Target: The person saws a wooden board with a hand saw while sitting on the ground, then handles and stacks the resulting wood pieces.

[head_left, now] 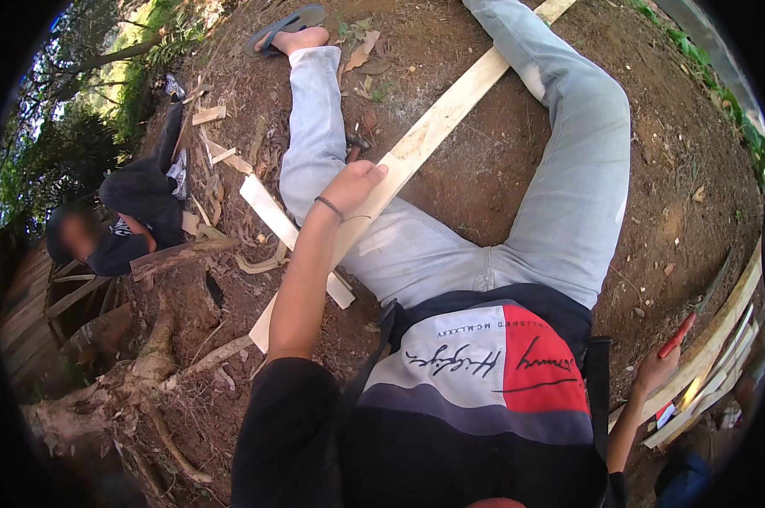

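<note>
A long, pale wooden board (pixel 442 118) lies slantwise across my left thigh, and its far end passes by my right lower leg. My left hand (pixel 354 188) is closed around the board's edge, with the thumb on top. Out to my right side, my right hand (pixel 656 368) grips the red handle of a long-bladed knife (pixel 677 335). Its thin dark blade points away from me, close to the stacked wood strips, and is hard to make out near the picture's rim.
Long wood strips (pixel 704 360) lie at my right. Left of my leg are offcuts (pixel 266 206), bark and roots (pixel 158 343). A small hammer-like tool (pixel 357 146) rests by my left shin. Another person (pixel 137 199) in dark clothes sits at the far left.
</note>
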`<control>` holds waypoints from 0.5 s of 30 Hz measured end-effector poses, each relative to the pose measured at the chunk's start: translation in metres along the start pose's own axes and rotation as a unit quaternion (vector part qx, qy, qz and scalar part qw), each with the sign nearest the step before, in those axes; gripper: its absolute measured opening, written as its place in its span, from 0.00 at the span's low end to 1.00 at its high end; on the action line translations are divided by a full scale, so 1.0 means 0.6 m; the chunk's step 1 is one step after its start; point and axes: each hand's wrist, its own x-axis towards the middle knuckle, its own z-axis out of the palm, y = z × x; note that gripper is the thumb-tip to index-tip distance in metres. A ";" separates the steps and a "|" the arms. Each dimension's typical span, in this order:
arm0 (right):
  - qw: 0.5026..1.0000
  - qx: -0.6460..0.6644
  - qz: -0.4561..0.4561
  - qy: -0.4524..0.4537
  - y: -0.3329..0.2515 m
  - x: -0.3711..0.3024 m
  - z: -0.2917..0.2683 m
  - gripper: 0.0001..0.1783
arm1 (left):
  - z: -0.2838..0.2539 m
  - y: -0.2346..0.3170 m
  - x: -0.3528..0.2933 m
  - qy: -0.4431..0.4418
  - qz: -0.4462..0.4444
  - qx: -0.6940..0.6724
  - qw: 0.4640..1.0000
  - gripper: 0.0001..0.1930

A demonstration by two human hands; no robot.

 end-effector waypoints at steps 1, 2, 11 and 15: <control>0.993 0.114 0.035 0.021 -0.028 0.024 -0.020 0.09 | 0.002 -0.002 0.002 0.002 0.003 -0.001 1.000 0.16; 0.971 0.225 0.072 0.042 -0.059 0.041 -0.044 0.07 | 0.003 -0.002 0.006 0.000 0.006 -0.001 1.000 0.16; 0.675 0.693 -0.133 -0.216 -0.473 0.057 -0.133 0.09 | 0.008 -0.002 0.015 0.033 0.034 0.037 0.998 0.18; 0.617 0.679 -0.130 -0.377 -0.575 -0.002 -0.097 0.14 | -0.004 0.041 -0.004 0.045 0.047 0.075 0.995 0.20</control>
